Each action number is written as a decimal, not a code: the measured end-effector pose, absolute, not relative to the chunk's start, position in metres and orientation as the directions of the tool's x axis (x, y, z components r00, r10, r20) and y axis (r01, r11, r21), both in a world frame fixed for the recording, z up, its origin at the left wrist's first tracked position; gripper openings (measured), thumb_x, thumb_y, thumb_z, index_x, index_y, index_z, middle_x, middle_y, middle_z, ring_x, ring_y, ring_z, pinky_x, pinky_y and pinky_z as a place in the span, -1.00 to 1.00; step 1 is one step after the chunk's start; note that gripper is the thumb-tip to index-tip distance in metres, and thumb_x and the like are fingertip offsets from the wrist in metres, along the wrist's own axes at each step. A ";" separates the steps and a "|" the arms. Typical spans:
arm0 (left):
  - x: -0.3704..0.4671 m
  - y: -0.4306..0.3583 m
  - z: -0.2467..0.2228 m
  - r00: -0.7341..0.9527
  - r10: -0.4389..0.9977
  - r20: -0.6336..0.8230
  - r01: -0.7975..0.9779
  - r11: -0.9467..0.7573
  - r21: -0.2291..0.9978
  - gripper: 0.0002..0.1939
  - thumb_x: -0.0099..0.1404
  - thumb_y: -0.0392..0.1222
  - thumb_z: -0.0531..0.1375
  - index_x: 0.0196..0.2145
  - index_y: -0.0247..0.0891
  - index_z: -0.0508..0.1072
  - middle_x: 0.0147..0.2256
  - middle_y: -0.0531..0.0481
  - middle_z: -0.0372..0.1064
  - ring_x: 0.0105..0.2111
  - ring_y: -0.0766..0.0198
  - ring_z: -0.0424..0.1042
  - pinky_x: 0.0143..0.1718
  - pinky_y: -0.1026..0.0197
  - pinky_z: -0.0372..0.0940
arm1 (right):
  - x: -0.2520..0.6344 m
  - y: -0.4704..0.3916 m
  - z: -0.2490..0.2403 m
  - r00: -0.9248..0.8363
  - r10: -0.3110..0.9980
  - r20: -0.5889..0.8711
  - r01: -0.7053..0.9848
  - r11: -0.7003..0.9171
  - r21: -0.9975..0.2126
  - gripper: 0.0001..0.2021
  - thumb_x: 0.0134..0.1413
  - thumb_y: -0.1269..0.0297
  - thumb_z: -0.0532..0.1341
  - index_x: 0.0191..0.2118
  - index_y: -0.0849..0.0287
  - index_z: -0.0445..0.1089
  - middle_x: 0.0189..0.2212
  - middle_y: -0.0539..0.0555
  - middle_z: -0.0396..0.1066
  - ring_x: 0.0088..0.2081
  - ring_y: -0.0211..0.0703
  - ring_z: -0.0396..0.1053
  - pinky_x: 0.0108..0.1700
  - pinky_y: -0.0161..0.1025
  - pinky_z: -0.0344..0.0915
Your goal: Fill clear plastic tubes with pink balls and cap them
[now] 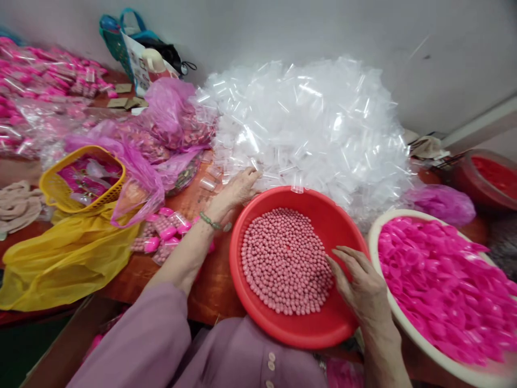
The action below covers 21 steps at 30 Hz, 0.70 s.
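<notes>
A red basin (339,318) holds a layer of small round pink beads (286,258). My left hand (238,188) reaches past the basin's left rim to the edge of a large heap of clear plastic tubes (311,118); its fingertips are partly lost among the tubes, so its hold is unclear. Over the right side of the basin, my right hand (355,275) has its fingers apart beside the beads, with nothing seen in it. One clear tube (297,183) rests at the basin's far rim.
At the right stands a white basin (379,226) full of bright pink plastic pieces (444,285). Filled tubes with pink caps (165,231) lie left of my forearm. Further left are a yellow basket (52,188), a yellow bag (68,258) and pink plastic bags (169,113).
</notes>
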State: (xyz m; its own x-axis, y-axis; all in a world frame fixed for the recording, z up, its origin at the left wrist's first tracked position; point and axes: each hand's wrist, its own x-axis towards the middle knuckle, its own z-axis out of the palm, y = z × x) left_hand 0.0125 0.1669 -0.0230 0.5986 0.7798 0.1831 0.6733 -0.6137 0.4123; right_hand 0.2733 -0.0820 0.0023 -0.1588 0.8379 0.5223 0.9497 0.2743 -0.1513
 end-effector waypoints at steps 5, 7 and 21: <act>0.017 0.177 -0.025 0.607 0.784 0.127 0.705 -0.606 0.368 -0.63 0.20 -0.35 0.16 -0.01 -0.39 0.43 -0.04 -0.22 0.31 -0.11 0.15 0.40 -0.05 0.14 0.35 | 0.269 -0.042 0.016 -0.228 0.888 0.400 0.932 0.318 -0.172 -0.78 0.25 0.39 0.14 -0.03 0.18 0.41 -0.12 0.19 0.48 -0.11 -0.05 0.49 -0.06 -0.10 0.46; 0.017 0.174 -0.025 0.600 0.787 0.142 0.699 -0.602 0.385 -0.64 0.21 -0.36 0.15 -0.02 -0.36 0.44 -0.06 -0.19 0.32 -0.13 0.18 0.40 -0.05 0.16 0.34 | 0.263 -0.006 0.024 -0.284 0.897 0.339 0.943 0.326 -0.070 -0.65 0.22 0.50 0.09 0.09 0.24 0.37 0.04 0.31 0.41 0.02 0.05 0.44 0.00 -0.03 0.43; 0.028 0.183 -0.022 0.687 0.681 0.253 0.625 -0.731 0.273 -0.67 0.33 -0.22 0.16 0.03 -0.31 0.46 0.05 -0.23 0.36 0.04 0.07 0.38 0.11 0.03 0.29 | 0.252 0.093 0.046 -0.491 0.867 0.086 0.870 0.483 0.096 -0.73 0.30 0.42 0.06 0.06 0.25 0.33 0.10 0.25 0.35 -0.01 -0.09 0.44 -0.11 -0.22 0.40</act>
State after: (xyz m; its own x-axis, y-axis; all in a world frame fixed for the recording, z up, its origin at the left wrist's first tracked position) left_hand 0.0285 0.1834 -0.0223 0.6868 0.6814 0.2531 0.6252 -0.7313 0.2725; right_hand 0.2524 0.0930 0.0459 -0.4909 0.8669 0.0861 0.8702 0.4833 0.0955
